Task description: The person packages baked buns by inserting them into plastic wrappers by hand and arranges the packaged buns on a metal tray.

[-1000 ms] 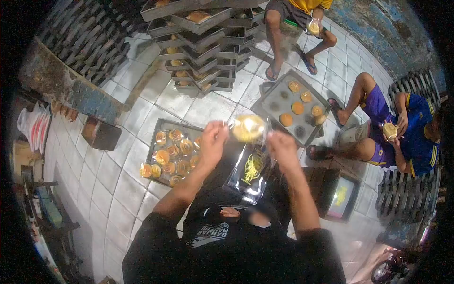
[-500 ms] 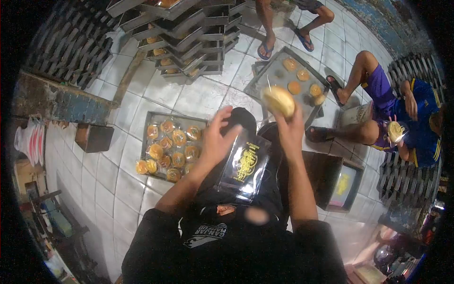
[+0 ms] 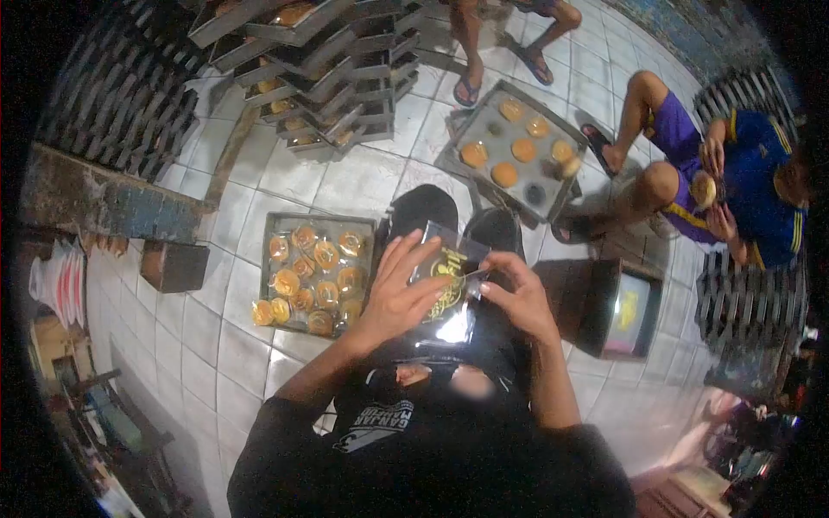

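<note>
My left hand (image 3: 401,298) lies with its fingers stretched over a stack of clear plastic bags (image 3: 453,324) with yellow print, on my lap. From the other side my right hand (image 3: 520,298) meets the top bag. Its thumb and fingertips pinch what looks like a thin pale stick (image 3: 474,275) at the bag's surface. On the floor at my left is a metal tray (image 3: 266,233) of buns, several of them in clear wrappers. Ahead to the right, another metal tray (image 3: 471,129) carries several loose round buns (image 3: 523,150).
A co-worker (image 3: 704,168) sits at the right with a bun (image 3: 703,190) in hand. Another person's legs (image 3: 471,52) are at the top. Stacked metal trays (image 3: 337,78) stand ahead. A box (image 3: 617,311) with printed bags is beside my right leg; a brown box (image 3: 173,266) stands left.
The bun my right hand held is no longer in it. Both hands have come together over the bags. The co-worker's hands have come together around a bun.
</note>
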`<state>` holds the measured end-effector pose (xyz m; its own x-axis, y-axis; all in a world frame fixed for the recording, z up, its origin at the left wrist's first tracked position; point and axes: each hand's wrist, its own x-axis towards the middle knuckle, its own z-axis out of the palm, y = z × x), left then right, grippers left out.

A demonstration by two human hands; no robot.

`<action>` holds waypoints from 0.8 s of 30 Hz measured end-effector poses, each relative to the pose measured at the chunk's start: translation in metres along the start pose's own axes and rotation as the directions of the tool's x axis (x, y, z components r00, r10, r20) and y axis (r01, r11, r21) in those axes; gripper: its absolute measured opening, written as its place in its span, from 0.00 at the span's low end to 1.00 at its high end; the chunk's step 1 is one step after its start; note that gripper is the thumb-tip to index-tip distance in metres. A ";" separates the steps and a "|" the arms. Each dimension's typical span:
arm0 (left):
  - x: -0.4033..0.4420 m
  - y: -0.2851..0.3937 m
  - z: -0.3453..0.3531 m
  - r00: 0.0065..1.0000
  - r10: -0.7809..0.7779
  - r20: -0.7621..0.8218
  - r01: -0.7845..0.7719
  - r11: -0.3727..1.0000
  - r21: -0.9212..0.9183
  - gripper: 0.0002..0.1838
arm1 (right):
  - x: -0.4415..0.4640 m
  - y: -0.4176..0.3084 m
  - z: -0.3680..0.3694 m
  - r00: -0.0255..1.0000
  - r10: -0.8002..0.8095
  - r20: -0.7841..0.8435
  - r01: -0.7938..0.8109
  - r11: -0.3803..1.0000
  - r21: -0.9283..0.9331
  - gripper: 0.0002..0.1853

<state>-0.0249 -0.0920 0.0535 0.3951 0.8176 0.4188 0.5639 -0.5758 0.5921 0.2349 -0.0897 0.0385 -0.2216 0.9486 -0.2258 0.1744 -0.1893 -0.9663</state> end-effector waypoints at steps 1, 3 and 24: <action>-0.006 0.003 0.001 1.000 0.006 0.009 -0.006 1.000 -0.011 0.20 | -0.005 -0.006 -0.005 0.994 0.069 0.081 -0.062 0.994 -0.086 0.15; -0.017 0.001 0.007 0.978 -0.052 0.202 0.122 0.928 -0.352 0.26 | -0.018 -0.021 -0.004 0.999 -0.023 0.043 0.030 0.986 -0.163 0.05; 0.043 -0.073 0.029 0.461 -0.839 0.289 0.711 0.154 -0.686 0.11 | 0.183 0.309 -0.234 0.915 0.277 0.295 0.273 0.114 -0.955 0.18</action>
<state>-0.0279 -0.0147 0.0090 -0.0811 0.8605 -0.5030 -0.1295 0.4913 0.8613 0.4731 0.0849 -0.2721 -0.4373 0.7405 -0.5103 0.8758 0.4797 -0.0544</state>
